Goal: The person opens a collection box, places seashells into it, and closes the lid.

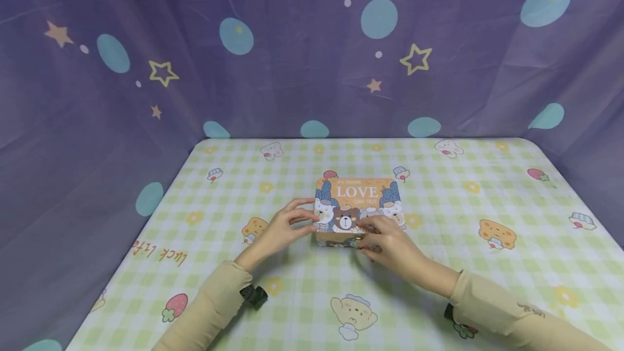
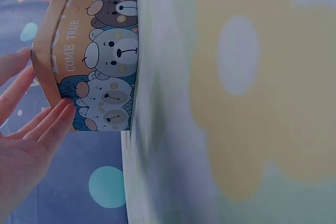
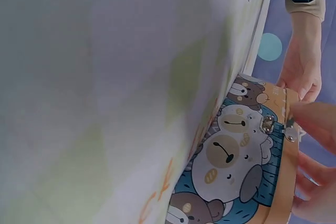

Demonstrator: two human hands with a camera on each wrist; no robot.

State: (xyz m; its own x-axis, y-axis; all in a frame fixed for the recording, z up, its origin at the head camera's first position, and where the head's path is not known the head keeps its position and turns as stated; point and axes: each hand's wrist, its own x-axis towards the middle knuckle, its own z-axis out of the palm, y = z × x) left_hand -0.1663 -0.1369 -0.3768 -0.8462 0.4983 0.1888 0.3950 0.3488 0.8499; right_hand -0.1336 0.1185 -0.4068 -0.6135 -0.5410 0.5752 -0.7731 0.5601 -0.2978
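Note:
A rectangular box (image 1: 348, 205) printed with cartoon bears and the word LOVE sits on the table, its lid down. The left hand (image 1: 287, 226) is at the box's left side, its outstretched fingers touching the lid edge and corner. At the front, the right hand (image 1: 390, 242) has its thumb and fingers at the small metal latch (image 3: 290, 130), pinching near it, while other fingertips rest along the lid. In the right wrist view, the latch's lid piece stands apart from the metal catch (image 3: 267, 124) on the box front.
A green and white checked tablecloth (image 1: 205, 302) with cartoon prints covers the table. Behind it hangs a purple curtain (image 1: 292, 85) with stars and teal ovals. Dark straps (image 1: 253, 296) are worn at the sleeve cuffs.

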